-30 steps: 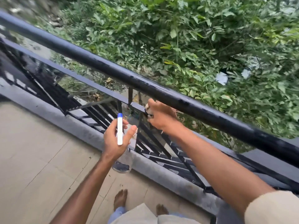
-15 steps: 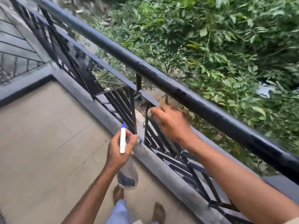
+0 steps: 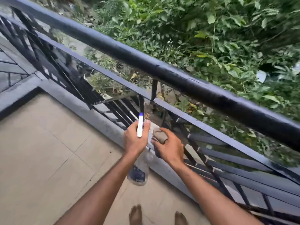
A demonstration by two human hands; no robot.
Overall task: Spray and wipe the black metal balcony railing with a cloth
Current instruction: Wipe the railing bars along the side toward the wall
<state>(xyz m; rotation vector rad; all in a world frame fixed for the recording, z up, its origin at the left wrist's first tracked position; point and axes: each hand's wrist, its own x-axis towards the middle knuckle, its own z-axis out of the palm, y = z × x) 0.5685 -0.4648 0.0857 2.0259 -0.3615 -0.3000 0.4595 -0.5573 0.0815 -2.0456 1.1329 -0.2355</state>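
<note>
Both hands sit close together just in front of the black metal railing, whose thick top bar slants from far left to near right. The right hand is curled round a bunched grey-brown cloth, near the lower slanted bars; whether it touches them cannot be told. The left hand wraps the neck of a clear spray bottle, white nozzle toward the bars, body hanging below. Tan floor tiles lie beneath, green foliage beyond.

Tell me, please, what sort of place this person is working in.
Most likely a raised outdoor balcony: a black metal railing runs along its edge, beige floor tiles lie underfoot, and leafy bushes grow beyond it.
</note>
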